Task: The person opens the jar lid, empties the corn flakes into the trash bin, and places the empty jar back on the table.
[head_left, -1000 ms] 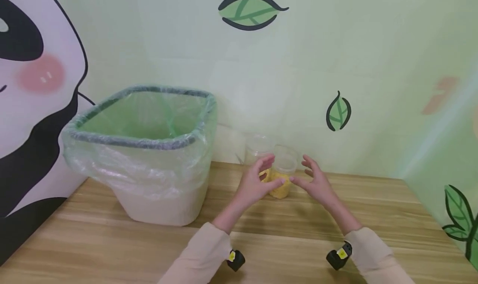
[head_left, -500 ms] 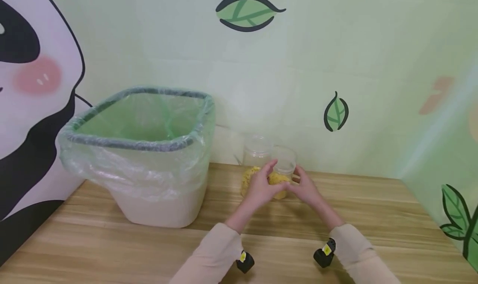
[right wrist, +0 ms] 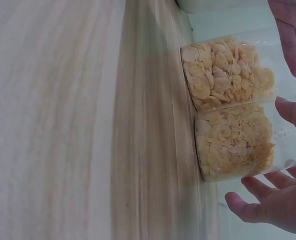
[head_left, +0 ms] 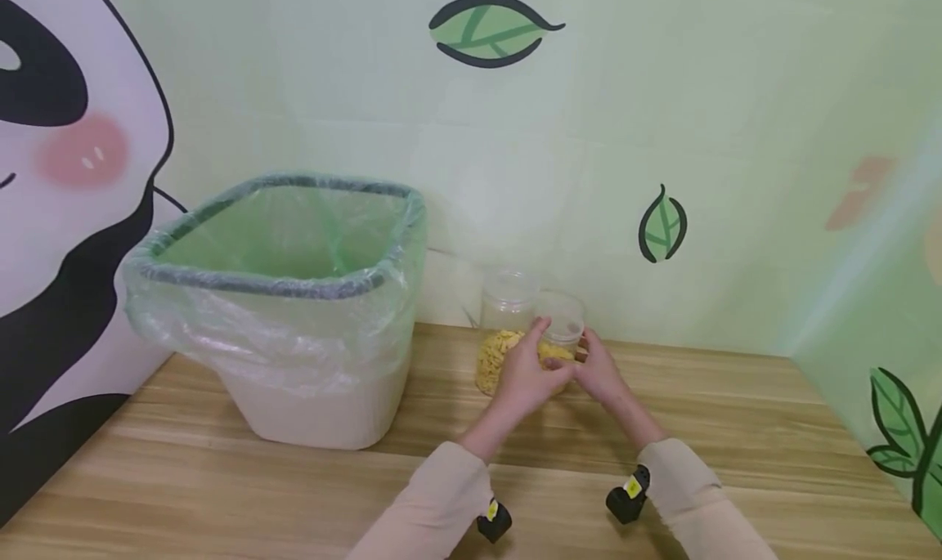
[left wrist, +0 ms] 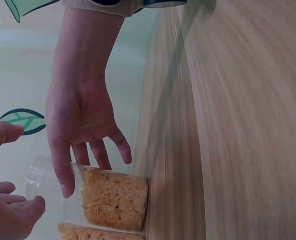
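Two clear jars of yellow flakes stand upright side by side near the wall, the left jar (head_left: 493, 362) and the right jar (head_left: 563, 323). My left hand (head_left: 530, 374) is at the near left of the right jar, covering part of both. On the other side, my right hand (head_left: 599, 372) has its fingers against the right jar's wall, best seen in the right wrist view, where the thumb (right wrist: 241, 206) stays off it. In the left wrist view, the left hand (left wrist: 8, 202) is near the jar's upper part. Flakes fill the right jar's lower portion (right wrist: 237, 145).
A white bin (head_left: 316, 409) with a green plastic liner (head_left: 294, 331) folded over its rim stands left of the jars. The wooden table (head_left: 221, 511) meets a green wall (head_left: 515, 184) printed with leaves. A black camera (head_left: 495, 521) hangs at each cuff.
My hands have come closer together around the right jar, and the right hand has moved left to its side. More of the left jar shows now. Both jars look unmoved.
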Tool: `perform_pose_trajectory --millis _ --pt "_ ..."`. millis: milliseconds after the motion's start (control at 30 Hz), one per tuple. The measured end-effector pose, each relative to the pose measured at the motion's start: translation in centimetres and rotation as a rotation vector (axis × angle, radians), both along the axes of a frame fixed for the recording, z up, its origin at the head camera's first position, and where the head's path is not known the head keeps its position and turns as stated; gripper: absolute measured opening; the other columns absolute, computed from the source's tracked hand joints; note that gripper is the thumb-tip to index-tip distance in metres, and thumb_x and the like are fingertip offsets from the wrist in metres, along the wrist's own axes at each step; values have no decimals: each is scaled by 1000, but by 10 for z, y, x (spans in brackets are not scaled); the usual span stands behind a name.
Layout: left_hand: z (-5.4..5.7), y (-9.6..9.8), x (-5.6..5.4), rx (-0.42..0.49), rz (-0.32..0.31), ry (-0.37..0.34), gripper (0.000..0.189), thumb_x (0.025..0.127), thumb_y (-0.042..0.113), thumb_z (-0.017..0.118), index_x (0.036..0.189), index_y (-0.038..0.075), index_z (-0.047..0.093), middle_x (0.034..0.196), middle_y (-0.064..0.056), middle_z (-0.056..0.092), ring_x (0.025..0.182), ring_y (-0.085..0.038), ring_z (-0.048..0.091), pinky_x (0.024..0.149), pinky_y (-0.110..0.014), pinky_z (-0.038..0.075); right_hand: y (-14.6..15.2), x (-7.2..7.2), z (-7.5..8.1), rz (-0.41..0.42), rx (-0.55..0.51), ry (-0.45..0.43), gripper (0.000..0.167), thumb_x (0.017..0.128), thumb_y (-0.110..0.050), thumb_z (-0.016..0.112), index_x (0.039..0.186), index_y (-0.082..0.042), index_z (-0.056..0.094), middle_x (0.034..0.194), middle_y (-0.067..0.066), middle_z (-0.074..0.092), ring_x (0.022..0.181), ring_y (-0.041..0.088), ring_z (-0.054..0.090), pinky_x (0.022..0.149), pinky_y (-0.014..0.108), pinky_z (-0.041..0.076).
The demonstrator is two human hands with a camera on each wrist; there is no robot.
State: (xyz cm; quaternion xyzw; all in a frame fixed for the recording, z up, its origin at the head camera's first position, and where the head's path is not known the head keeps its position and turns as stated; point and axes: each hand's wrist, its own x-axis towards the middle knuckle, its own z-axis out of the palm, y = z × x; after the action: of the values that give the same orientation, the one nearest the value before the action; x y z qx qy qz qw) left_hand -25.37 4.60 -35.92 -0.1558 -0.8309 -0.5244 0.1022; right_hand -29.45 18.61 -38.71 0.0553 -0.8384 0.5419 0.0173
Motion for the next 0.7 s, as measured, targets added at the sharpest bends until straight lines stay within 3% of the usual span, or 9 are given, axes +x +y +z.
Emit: perform_pose_trajectory --millis 167,300,400,500,567,700 --pt "-1 1 1 -34 31 35 71 73 25 72 134 3 43 137 -16 42 103 -28 55 76 -30 47 2 2 0 -2 -14 -12 73 79 -10 67 137 2 26 136 29 35 119 46 40 93 49 41" --pt "-2 2 1 -21 28 40 70 74 25 73 133 2 43 137 -17 42 80 -19 56 68 -25 46 5 5 2 11 -6 -13 72 80 -12 67 138 2 26 135 29 36 118 46 41 92 49 42" --pt "-1 2 0 11 15 17 71 75 24 72 135 3 41 139 -16 40 66 -15 48 64 -25 45 10 8 5 36 -6 -3 71 81 -12 65 138 2 25 136 28 35 120 45 40 93 49 41" --pt "2 3 0 35 10 -5 71 76 24 71 136 5 40 139 -15 40 90 -21 56 82 -31 47 17 13 10 66 15 19 69 83 -12 63 139 1 24 138 28 32 122 46 36 93 51 40" --pt "3 3 0 50 5 -16 70 76 25 71 136 5 40 138 -15 41 106 -28 53 90 -37 45 20 16 15 84 31 45 68 84 -12 62 139 2 24 139 28 31 122 47 34 94 53 39" --pt "8 3 -2 88 -12 -47 70 77 25 71 137 6 39 134 -16 45 114 -32 50 92 -39 44 25 23 23 108 62 102 67 84 -11 64 137 5 26 137 29 32 121 48 36 94 53 39"
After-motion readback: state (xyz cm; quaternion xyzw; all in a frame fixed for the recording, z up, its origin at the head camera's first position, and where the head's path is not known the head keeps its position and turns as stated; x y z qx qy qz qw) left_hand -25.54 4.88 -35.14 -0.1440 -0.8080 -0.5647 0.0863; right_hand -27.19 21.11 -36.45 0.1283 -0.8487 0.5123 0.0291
